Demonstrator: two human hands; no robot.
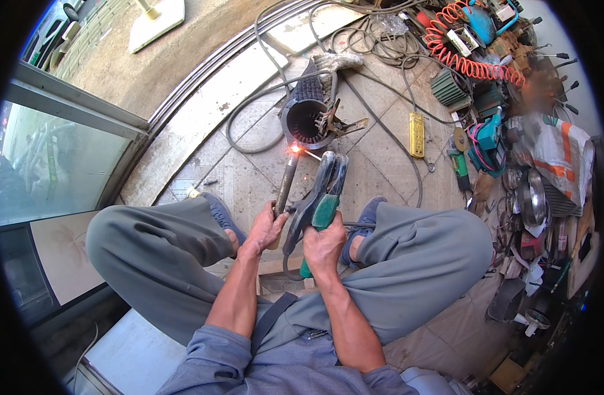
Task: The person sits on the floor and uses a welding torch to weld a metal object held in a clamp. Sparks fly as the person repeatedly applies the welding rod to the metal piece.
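My left hand point(265, 229) is closed round the lower end of a dark metal rod point(287, 179), which slants up and away from me. My right hand point(324, 246) grips the green handle of a welding electrode holder point(326, 209). From its dark jaws a thin pale welding electrode point(312, 155) reaches left to the rod's far end. An orange glow with small sparks shows where they meet, right at the near rim of a hollow metal cylinder point(290, 122) on the floor. A metal clamp point(347, 127) sits at the cylinder's right side.
Dark cables point(381, 112) loop over the tiled floor. Right of the cylinder lie a yellow power strip point(416, 135) and a green angle grinder point(459, 168). Tools, a coiled red hose point(440, 49) and scrap crowd the right side. A glass door point(61, 155) stands at left.
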